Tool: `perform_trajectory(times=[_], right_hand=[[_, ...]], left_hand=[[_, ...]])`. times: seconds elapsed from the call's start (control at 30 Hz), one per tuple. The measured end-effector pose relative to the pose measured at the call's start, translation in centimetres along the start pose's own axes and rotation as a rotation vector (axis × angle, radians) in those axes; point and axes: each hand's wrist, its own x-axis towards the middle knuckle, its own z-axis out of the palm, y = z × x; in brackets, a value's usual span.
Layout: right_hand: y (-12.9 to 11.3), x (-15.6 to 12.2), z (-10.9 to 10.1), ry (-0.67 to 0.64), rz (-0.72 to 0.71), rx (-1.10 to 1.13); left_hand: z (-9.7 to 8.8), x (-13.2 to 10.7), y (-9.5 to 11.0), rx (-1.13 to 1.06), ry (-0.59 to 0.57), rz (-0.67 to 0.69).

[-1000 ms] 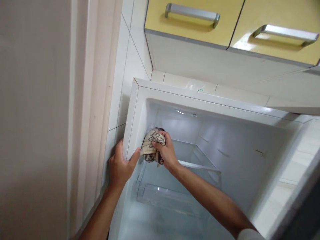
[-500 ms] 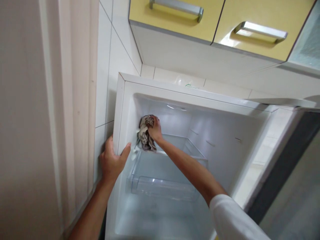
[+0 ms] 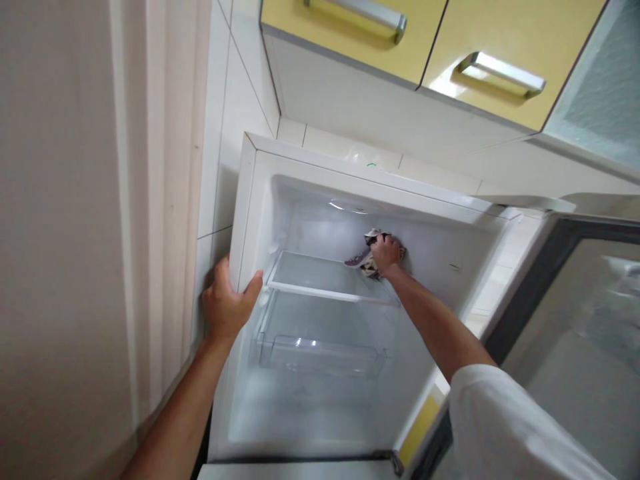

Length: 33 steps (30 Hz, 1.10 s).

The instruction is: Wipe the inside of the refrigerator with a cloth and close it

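Observation:
My right hand point(image 3: 386, 255) is deep inside an open white refrigerator point(image 3: 249, 220), closed around a crumpled patterned cloth point(image 3: 371, 268). The cloth lies against the back right corner of the inner wall, just above the upper glass shelf point(image 3: 320, 274). My left hand point(image 3: 229, 297) rests on the left outer edge of the refrigerator, thumb spread from the fingers and gripping the frame. Part of its fingers is hidden behind that edge.
Below the upper shelf sits a clear plastic drawer point(image 3: 320, 357). The refrigerator door point(image 3: 575, 333) stands open on the right. Yellow cabinets point(image 3: 510, 40) with metal handles hang above. A pale door frame point(image 3: 170, 200) and wall tiles stand close on the left.
My right hand has moved the cloth from the left inner wall across to the back right corner. My left hand stays on the edge. The view has shifted slightly.

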Motion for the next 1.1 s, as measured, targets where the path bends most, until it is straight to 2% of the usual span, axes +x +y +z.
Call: perform_trajectory(times=[0.1,0.23,0.37,0.57,0.73,0.97,1.1], right_hand=[[0.8,-1.5,-0.6,-0.061,0.041,-0.159],[-0.3,-3.2,-1.6,-0.119,0.111,-0.283],[-1.1,-5.0,-3.5,-0.142,0.16,-0.34],[-0.8,-8.3,-7.4,-0.144,0.159,-0.37],[-0.8,-11.3,-10.2,-0.182,0.153,-0.38],[-1.8,-15.5,-12.8,-0.319,0.202,-0.388],[-2.1,-17.6,-14.2,-0.458,0.209,-0.341]], left_hand=[[0.0,0.1,0.1,-0.01,-0.03,-0.029],[-0.1,0.1,0.5,-0.07,-0.057,-0.071],[-0.4,0.1,0.9,-0.197,-0.1,-0.121],[-0.9,0.5,1.7,-0.347,-0.137,-0.181],[-1.3,1.0,2.2,-0.381,-0.18,-0.218],[-1.8,1.7,2.8,-0.396,-0.257,-0.249],[-2.2,1.6,3.1,-0.391,-0.278,-0.245]])
